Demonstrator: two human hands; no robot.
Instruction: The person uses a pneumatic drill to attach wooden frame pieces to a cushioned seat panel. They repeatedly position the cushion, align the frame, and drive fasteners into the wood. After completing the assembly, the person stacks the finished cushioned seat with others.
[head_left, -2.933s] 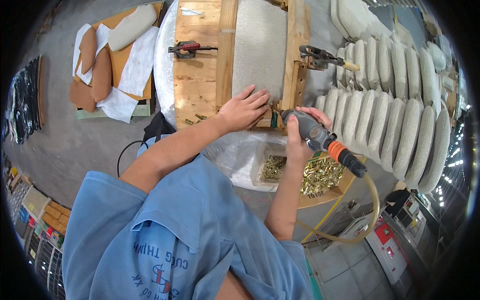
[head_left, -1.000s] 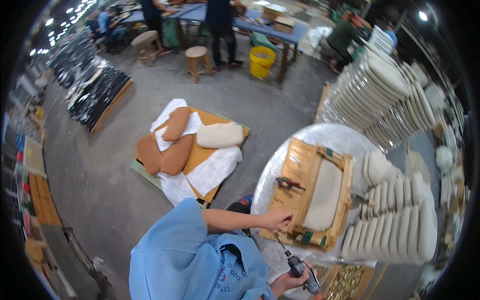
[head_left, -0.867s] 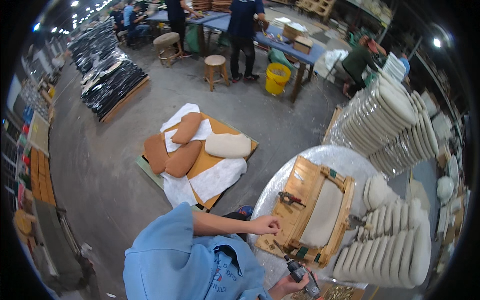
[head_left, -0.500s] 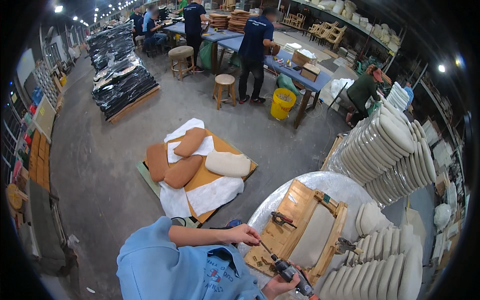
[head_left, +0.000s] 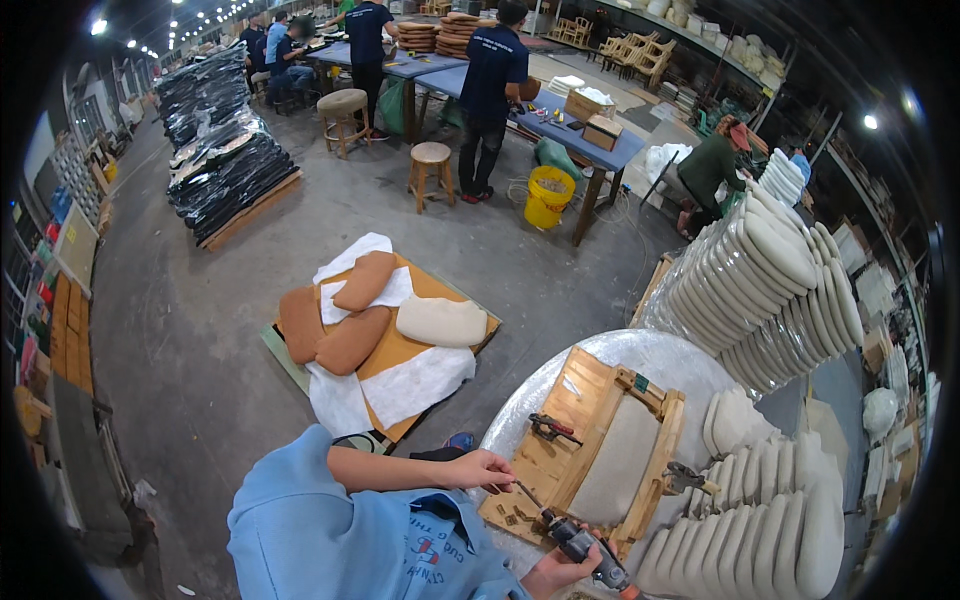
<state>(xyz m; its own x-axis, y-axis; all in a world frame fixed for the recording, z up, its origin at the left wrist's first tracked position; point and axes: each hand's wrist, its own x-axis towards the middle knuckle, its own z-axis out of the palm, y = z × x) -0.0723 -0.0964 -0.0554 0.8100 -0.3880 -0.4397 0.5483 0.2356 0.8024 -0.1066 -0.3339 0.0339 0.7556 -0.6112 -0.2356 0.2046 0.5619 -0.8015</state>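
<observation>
My right hand (head_left: 560, 572) grips a dark power screwdriver (head_left: 575, 542), its long bit pointing up and left. My left hand (head_left: 482, 470) is pinched closed at the tip of that bit; whatever small thing lies between the fingertips is hidden. Just beyond the tool lies a wooden jig (head_left: 571, 403), a board with a frame of bars. A beige padded panel (head_left: 618, 450) sits inside the frame. A toggle clamp with a red handle (head_left: 553, 428) is fixed on the board, and another metal clamp (head_left: 686, 477) on the right bar. Several small brass-coloured pieces (head_left: 518, 517) lie near the board's lower edge.
The jig rests on a round film-wrapped table (head_left: 520, 405). Beige cushions (head_left: 760, 540) stand in rows at its right, with tall wrapped stacks (head_left: 735, 270) behind. Brown pads (head_left: 352, 340) lie on a low platform to the left. People work at blue tables (head_left: 610, 155) farther off.
The whole view has shifted slightly, so the surroundings sit a little farther left. My left hand stays at the bit's tip, and the right keeps its grip on the screwdriver.
</observation>
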